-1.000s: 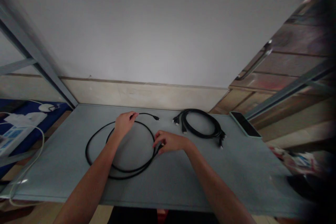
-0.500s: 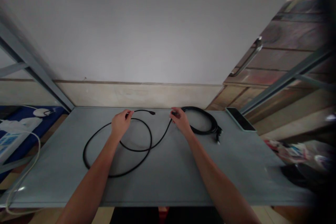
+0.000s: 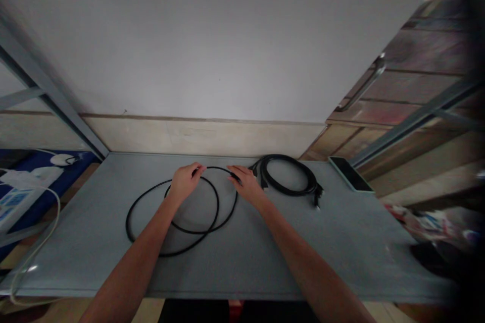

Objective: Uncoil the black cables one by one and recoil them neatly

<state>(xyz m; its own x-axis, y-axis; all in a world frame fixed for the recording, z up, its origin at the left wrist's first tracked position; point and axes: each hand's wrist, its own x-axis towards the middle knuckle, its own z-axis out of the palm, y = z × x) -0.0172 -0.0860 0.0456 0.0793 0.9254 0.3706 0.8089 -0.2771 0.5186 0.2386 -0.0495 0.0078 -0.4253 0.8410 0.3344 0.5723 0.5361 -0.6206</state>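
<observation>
- Our left hand (image 3: 185, 181) pinches the black cable (image 3: 178, 227) between thumb and fingers near the far side of its loops, the fingers closed on the cord.
- Our right hand (image 3: 246, 184) lies just to the right, fingers curled down onto the same cable where its free end comes round; we cannot tell whether it grips the cord or only presses it to the surface.
- The cable lies in two loose overlapping loops on the grey table (image 3: 341, 242), spreading toward us and to the left of our hands.
- Just right of our right hand sits a second bundle of black cables (image 3: 291, 179), coiled tighter, its plugs sticking out at both ends.
- Near the table's far right corner lies a phone (image 3: 350, 174), flat, screen dark.
- A white cord (image 3: 53, 212) hangs off to the left of the table.
</observation>
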